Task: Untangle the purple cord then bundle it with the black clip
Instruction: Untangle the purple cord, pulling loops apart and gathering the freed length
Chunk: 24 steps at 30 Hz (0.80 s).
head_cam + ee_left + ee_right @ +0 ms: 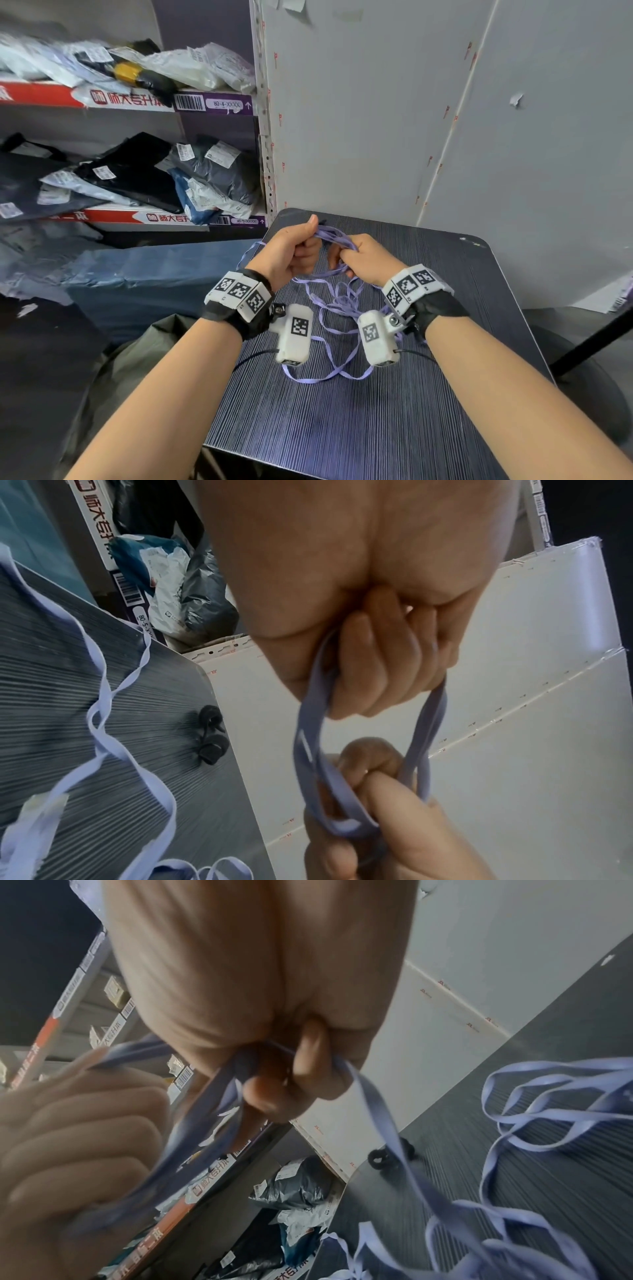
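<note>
Both fists, left hand (289, 249) and right hand (364, 256), clutch gathered purple cord (337, 240) strands running sideways between them, slack trailing below onto the table (445, 394), black clip (209, 739) beyond.

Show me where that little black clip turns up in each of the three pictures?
Head: not visible; the hands and cord cover the table's far edge.
Left wrist: clip lies left of centre, near the table edge.
Right wrist: clip sits right of centre, partly behind a cord strand.
Shared landmark: the table's rounded corner.
</note>
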{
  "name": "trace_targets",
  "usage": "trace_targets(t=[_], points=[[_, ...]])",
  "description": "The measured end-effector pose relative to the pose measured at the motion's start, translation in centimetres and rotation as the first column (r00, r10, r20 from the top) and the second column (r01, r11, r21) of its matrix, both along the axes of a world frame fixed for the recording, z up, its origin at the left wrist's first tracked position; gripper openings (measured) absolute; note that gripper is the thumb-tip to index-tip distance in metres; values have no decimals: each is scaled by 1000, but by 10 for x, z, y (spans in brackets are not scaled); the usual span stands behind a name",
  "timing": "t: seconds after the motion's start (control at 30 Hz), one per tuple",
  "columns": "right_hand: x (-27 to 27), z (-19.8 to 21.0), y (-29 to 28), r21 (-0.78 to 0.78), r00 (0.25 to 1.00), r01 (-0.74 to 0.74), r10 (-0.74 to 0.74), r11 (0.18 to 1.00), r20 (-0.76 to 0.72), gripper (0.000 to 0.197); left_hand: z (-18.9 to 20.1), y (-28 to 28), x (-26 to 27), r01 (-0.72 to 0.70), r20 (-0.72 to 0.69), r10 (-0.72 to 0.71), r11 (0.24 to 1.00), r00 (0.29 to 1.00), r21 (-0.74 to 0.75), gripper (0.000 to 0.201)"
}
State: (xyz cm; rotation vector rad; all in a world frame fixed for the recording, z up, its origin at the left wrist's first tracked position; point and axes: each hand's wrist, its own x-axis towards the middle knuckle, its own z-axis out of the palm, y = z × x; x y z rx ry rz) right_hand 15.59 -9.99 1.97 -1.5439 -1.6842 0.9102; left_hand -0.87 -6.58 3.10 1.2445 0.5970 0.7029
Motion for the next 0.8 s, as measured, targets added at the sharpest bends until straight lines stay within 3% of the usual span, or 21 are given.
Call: trace_targets(t=[0.2,0.3,0.43,0.5,0.63,0.8], points=[[1,1,-2,63,999,47,-46,997,-29,45,2,-5,4,57,-175,-40,994,984,93,49],[3,2,-4,53,992,101,-96,993,-86,43,1,-4,6,44,-161,-25,992,987,114,44],[10,6,-13,38,973,54,-44,998,-228,11,2,2,2,-90,-106,102,990,989,111,41],[19,2,-16,-12,968,57,-58,998,-243,30,2,7,-3,-179,-57,183,981,981,81,39],[38,-11,-16,-20,981,159,-160,987,-111,22,-1,18,-11,-306,15,306,952,952,11,40],[51,-19,-7,36,946,224,-226,974,232,23,0,23,-13,-397,84,401,916,912,-56,41]])
